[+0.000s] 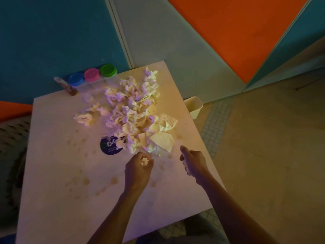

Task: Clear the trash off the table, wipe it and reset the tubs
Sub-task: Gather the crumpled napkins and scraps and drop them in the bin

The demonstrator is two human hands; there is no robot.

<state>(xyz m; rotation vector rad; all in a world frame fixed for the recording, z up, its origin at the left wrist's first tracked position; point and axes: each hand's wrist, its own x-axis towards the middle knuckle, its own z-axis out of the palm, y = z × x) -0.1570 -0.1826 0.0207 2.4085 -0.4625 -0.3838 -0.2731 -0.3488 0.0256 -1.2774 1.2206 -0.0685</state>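
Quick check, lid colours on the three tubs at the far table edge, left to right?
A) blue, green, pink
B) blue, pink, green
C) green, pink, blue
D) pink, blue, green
B: the blue lid sits leftmost, the pink lid in the middle, and the green lid rightmost, beside the crumpled paper pile.

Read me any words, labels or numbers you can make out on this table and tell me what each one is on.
"yG": large pale letters, seen upside down, on the dark round disc, half hidden under the crumpled paper pile. Not certain.
Smaller print below those letters on the disc: too blurred to read.
Blue lid, pink lid, green lid: no text visible.
Red-dotted paper: pattern only, no words.
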